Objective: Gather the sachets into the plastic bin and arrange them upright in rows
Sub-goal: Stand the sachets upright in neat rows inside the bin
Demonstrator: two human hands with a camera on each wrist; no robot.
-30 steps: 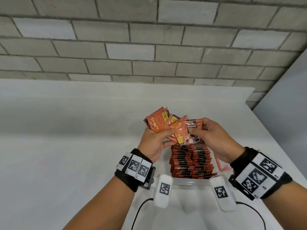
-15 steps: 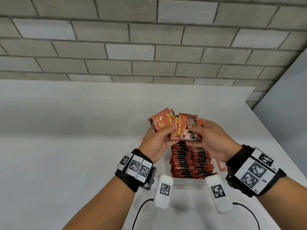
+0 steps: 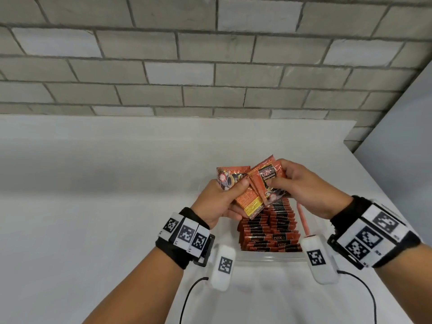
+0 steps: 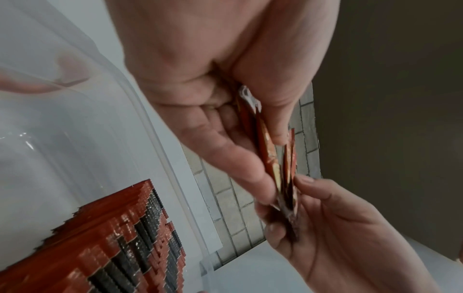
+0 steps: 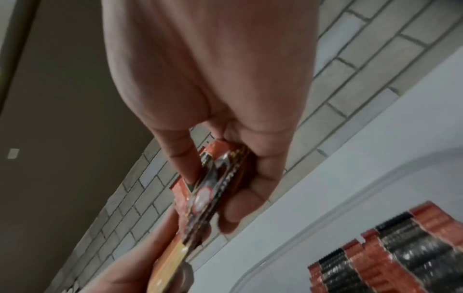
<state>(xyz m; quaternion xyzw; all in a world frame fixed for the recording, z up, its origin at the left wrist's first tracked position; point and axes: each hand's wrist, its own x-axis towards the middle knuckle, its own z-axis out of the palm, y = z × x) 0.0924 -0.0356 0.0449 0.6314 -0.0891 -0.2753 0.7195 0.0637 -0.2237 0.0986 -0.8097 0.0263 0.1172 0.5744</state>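
Both hands hold a fan of orange sachets (image 3: 254, 185) in the air above the clear plastic bin (image 3: 268, 257). My left hand (image 3: 224, 197) grips the left part of the fan, thumb on top of the sachets (image 4: 269, 150). My right hand (image 3: 301, 188) pinches the front sachet (image 3: 268, 181) with black "D2X" print, seen edge-on as the sachet (image 5: 208, 190) between thumb and fingers. Inside the bin, rows of sachets (image 3: 268, 230) stand upright, packed close; the same rows of sachets (image 4: 120, 243) fill the bin's right part, and the bin's left part looks bare.
The bin sits on a white table (image 3: 93, 218) near its front edge. A grey brick wall (image 3: 210, 66) runs behind the table, and a white panel (image 3: 402, 148) stands at the right. An orange bin handle (image 3: 302, 218) shows beside my right hand.
The fan of sachets has been reshuffled: my right hand has turned the front sachet and shifted it up and right, while my left hand keeps hold of the rest.
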